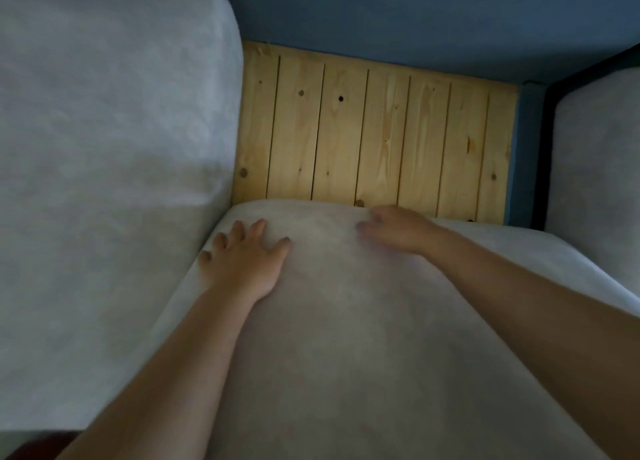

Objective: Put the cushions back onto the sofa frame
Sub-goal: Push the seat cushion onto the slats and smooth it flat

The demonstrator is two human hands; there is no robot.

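- The left hand (242, 257) lies palm-down on the middle cushion (346, 338), its fingers straight and spread. It sits near the cushion's far left corner, with the little finger at the left edge.
- The right hand (394, 229) rests on the same cushion at its far edge. It is blurred by motion: the fingertips seem to bend over the edge, but whether they grip it cannot be told.
- Both bare forearms reach in from the lower edge of the view and cross the top of the cushion.
- The middle cushion is light grey and lies partly on the sofa frame. Its far edge crosses the wooden slats (374, 137), which stay uncovered between that edge and the blue back panel (415, 16).
- The wooden slats are pale, knotted boards running away from the viewer, with narrow dark gaps between them.
- The left cushion (104, 182), also light grey, abuts the left side of the middle cushion and covers the left end of the frame.
- The right cushion (595, 168), light grey, lies at the right edge of the view. It sits beyond a blue upright (524, 147) and a dark bar (550, 140).
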